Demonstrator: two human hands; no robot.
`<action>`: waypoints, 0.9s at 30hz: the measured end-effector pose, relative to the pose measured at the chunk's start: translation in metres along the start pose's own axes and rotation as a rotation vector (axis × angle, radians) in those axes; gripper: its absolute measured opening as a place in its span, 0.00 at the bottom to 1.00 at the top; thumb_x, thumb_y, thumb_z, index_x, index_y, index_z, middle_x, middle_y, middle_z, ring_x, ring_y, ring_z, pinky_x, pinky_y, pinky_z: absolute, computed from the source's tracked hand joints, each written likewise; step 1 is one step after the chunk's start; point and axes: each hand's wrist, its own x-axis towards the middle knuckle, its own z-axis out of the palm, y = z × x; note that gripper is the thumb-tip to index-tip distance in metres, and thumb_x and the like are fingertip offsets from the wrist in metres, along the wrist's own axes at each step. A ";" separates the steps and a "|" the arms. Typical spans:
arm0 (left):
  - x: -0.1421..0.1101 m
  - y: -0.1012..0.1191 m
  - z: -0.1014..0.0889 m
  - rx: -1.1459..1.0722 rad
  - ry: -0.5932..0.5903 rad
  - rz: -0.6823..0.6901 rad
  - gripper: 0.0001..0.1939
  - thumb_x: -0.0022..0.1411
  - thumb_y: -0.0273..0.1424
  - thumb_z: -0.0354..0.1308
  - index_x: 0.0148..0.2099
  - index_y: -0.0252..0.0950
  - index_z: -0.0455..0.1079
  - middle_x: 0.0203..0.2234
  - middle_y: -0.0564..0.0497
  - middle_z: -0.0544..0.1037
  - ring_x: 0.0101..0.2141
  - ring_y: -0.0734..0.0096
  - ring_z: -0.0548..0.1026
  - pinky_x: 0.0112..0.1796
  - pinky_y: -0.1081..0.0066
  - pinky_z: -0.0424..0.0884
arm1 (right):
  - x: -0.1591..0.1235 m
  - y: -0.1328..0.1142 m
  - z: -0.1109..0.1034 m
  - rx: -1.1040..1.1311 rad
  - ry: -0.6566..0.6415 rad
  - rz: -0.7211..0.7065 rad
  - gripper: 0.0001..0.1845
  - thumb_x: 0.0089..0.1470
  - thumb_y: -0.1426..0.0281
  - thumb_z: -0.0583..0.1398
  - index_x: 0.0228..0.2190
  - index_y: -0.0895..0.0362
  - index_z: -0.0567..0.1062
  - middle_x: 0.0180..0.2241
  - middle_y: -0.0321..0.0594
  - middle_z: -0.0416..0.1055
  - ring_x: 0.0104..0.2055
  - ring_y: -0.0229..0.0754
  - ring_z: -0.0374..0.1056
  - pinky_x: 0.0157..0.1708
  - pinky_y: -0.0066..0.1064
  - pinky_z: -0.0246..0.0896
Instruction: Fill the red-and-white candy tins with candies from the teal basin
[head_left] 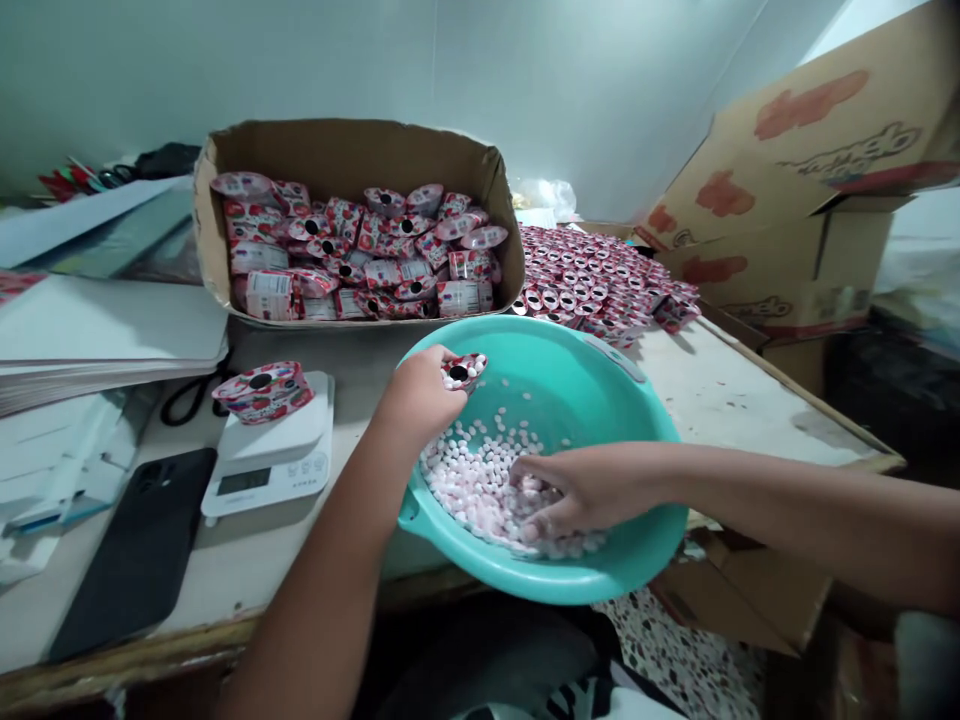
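My left hand [426, 392] grips a small red-and-pink printed candy pack [463, 372] over the far left side of a turquoise basin [607, 385]. White candies and a black round spot show at the pack's open top. Inside the basin lies a heap of small white and pale pink candies [480, 480]. My right hand [570, 490] reaches into this heap from the right, its fingers curled among the candies and partly hidden by them. To the left, a filled pack of the same print [264, 391] stands on a white kitchen scale [281, 450].
Behind the basin, a cardboard box [360, 140] holds many printed packs. More packs [592, 270] stand in tight rows at the right. A black phone [135, 550] and stacked papers [105, 330] lie left. A large carton [810, 170] leans at the right.
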 end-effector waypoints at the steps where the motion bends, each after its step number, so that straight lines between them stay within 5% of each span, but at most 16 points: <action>1: 0.000 0.001 0.000 0.018 -0.008 -0.007 0.17 0.52 0.33 0.65 0.46 0.39 0.75 0.37 0.49 0.82 0.35 0.63 0.77 0.32 0.71 0.66 | 0.005 -0.003 0.003 0.030 -0.010 -0.007 0.38 0.44 0.43 0.64 0.51 0.52 0.74 0.41 0.48 0.77 0.42 0.58 0.73 0.39 0.43 0.66; 8: 0.001 0.007 -0.003 0.060 -0.082 -0.044 0.19 0.51 0.32 0.65 0.47 0.38 0.75 0.36 0.48 0.82 0.35 0.62 0.77 0.32 0.71 0.65 | 0.045 -0.034 0.026 0.644 0.027 0.127 0.41 0.32 0.53 0.73 0.48 0.53 0.71 0.40 0.42 0.75 0.40 0.47 0.72 0.31 0.32 0.66; 13: -0.001 0.007 -0.005 0.084 -0.070 -0.044 0.19 0.52 0.31 0.63 0.48 0.38 0.74 0.39 0.47 0.81 0.37 0.61 0.77 0.33 0.70 0.65 | 0.070 -0.059 0.042 1.152 0.069 -0.100 0.33 0.36 0.58 0.73 0.45 0.50 0.73 0.39 0.37 0.76 0.38 0.41 0.73 0.34 0.30 0.68; 19: -0.001 0.010 -0.006 0.073 -0.087 -0.069 0.19 0.52 0.31 0.63 0.48 0.37 0.74 0.38 0.46 0.82 0.37 0.60 0.77 0.33 0.70 0.66 | 0.089 -0.069 0.057 1.484 0.189 -0.264 0.35 0.36 0.64 0.74 0.47 0.51 0.71 0.43 0.37 0.78 0.45 0.44 0.75 0.47 0.36 0.70; 23: -0.002 0.011 -0.007 0.050 -0.072 -0.040 0.18 0.52 0.33 0.63 0.47 0.38 0.74 0.37 0.47 0.82 0.37 0.60 0.78 0.32 0.70 0.66 | 0.094 -0.065 0.052 1.427 0.031 -0.329 0.27 0.41 0.60 0.70 0.44 0.53 0.73 0.40 0.39 0.79 0.44 0.45 0.76 0.44 0.37 0.72; 27: -0.003 0.008 -0.007 0.053 -0.063 -0.023 0.18 0.53 0.32 0.62 0.48 0.37 0.73 0.40 0.45 0.82 0.39 0.60 0.78 0.34 0.70 0.66 | 0.082 -0.052 0.028 0.760 0.073 -0.245 0.14 0.49 0.56 0.63 0.33 0.52 0.77 0.34 0.36 0.80 0.36 0.42 0.76 0.32 0.32 0.72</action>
